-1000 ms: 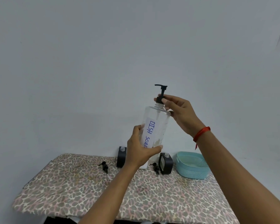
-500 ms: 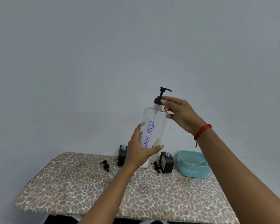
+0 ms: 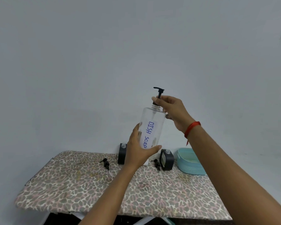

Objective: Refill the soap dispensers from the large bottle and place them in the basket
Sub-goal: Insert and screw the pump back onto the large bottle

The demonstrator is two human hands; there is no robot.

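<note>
Bottle (image 3: 153, 122) of clear plastic, cylindrical with a rounded shoulder and a threaded neck, held in the air above the counter (image 3: 81, 184), nearly upright. A white paper label (image 3: 148, 135) on its side reads "DISH SOAP" in blue handwriting. The left hand (image 3: 139, 153) wraps fingers and thumb round the lower body of the bottle. The right hand (image 3: 173, 111), with a red thread bracelet (image 3: 191, 127) at the wrist, pinches the black collar of the pump head (image 3: 159, 93) at the neck; the spout points left.

The counter is covered in a leopard-print cloth of grey, pink and cream. At its far edge stand two dark, box-shaped soap dispensers, one (image 3: 121, 154) left of the held bottle and one (image 3: 167, 159) right of it, both with open necks. Two small black pumps lie loose on the cloth, one (image 3: 106, 163) left of the dispensers and one (image 3: 157, 164) just beside the right dispenser. A teal plastic basket (image 3: 191, 168) with a woven-texture wall sits just right of the right dispenser.
</note>
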